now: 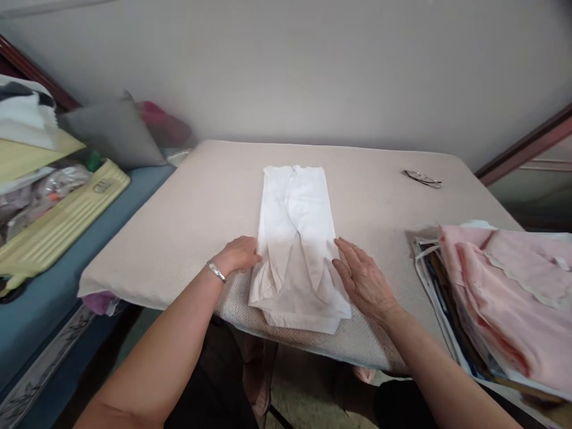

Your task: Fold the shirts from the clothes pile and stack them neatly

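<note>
A white garment (308, 208), folded into a long narrow shape, lies on the cloth-covered table in front of me. Two tapering flaps run down its middle, and its near end reaches the table's front edge. At its left edge is my left hand (241, 253), fingers curled closed on the cloth, with a silver bracelet on the wrist. My right hand (363, 279) rests along the right edge, its fingers stretched out and slightly apart, fingertips touching the fabric.
Eyeglasses (422, 178) lie at the table's back right. A stack of folded clothes, a pink garment (504, 298) on top, stands at the right. To the left, a blue bed or bench (147, 185) holds a grey cushion (114, 131) and a pale yellow ridged board (67, 223).
</note>
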Demonstrator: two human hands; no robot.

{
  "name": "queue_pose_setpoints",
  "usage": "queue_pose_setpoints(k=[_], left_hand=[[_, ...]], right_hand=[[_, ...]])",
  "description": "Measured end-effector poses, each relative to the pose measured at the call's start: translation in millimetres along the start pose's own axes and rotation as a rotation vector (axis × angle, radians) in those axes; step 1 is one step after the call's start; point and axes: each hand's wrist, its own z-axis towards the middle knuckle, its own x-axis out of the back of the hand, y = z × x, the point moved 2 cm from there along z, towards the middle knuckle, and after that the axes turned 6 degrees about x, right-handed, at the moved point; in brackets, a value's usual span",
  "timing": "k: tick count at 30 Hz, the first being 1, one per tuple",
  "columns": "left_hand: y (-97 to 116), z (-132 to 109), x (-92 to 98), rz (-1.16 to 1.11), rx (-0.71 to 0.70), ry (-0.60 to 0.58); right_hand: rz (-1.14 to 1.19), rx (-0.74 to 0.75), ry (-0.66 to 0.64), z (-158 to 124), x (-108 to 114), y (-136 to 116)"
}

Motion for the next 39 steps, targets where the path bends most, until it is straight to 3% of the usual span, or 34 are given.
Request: queue_pose_setpoints(k=[2,5,7,9,12,15,17,22,24,29,33,39], left_hand=[[3.0,-1.3,1.3,0.038,0.038,0.020],[12.1,-3.1,-1.7,0.076,0.008,0.196],[20.0,-3.3,-9.3,0.115,-0.155,0.299],[25.5,-2.4,-18.3,0.162,-0.327,0.306],[30.9,0.6,-23.3,0.187,-0.381,0.280],[45.9,4.5,-17.4,0.137,-0.394,0.487],[59.6,9.9,-17.5,0.096,-0.444,0.602],[71.5,29.8,-37.5,0.133,-0.512,0.439],[67.9,31.5,-39.4,0.127,-0.507,0.457],[68.0,23.3,-30.5,0.069,-0.535,0.561],[73.2,21.2,-33.6,0.056,-0.565,0.492],[72.2,29.5,-48.9,0.081,-0.539,0.319]], right_hand=[[-0.052,0.011,0.020,-1.2,-4.4,-6.7],[-0.098,0.112,-0.157,-9.2,-27.2,-20.9],[-0.078,0.147,-0.285,-15.0,-40.4,-25.0],[-0.047,0.147,-0.342,-17.1,-42.2,-22.9],[0.015,0.177,-0.309,-12.8,-23.0,-17.2],[0.038,0.186,-0.174,-7.4,1.2,-20.3],[0.029,0.170,-0.126,-7.7,5.6,-28.8],[0.086,0.187,-0.373,-21.3,-15.9,-49.1],[0.112,0.179,-0.429,-23.9,-15.0,-49.6],[0.154,0.190,-0.409,-29.8,15.6,-48.0],[0.111,0.280,-0.422,-54.1,24.7,-57.9],[-0.003,0.350,-0.399,-78.4,10.7,-63.0]])
